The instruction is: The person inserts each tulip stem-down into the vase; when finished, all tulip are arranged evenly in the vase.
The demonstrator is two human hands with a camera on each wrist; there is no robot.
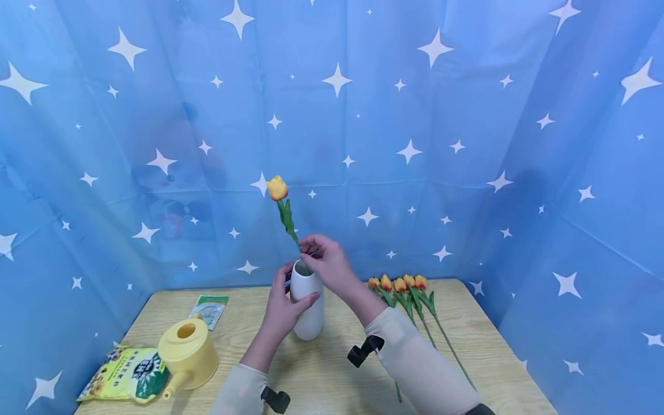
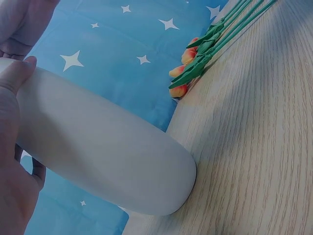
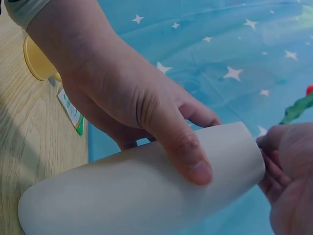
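A white vase (image 1: 309,314) stands upright on the table. My left hand (image 1: 284,308) grips it around its upper part, the thumb across the front; the left wrist view shows the vase (image 2: 107,142) from close by. At the mouth, my right hand (image 1: 330,266) pinches the green stem of a yellow-orange tulip (image 1: 277,188). The bloom leans up and to the left above the vase, and the stem's lower end lies at or inside the opening. In the right wrist view the right hand (image 3: 296,176) is beside the rim, its fingertips partly hidden.
Several more orange tulips (image 1: 399,285) lie on the right of the wooden table (image 1: 342,369), partly behind the right arm. At the left are a yellow watering can (image 1: 193,354), a yellow-green bag (image 1: 124,372) and a small green-white packet (image 1: 211,310). A blue star-patterned curtain (image 1: 332,132) surrounds the table.
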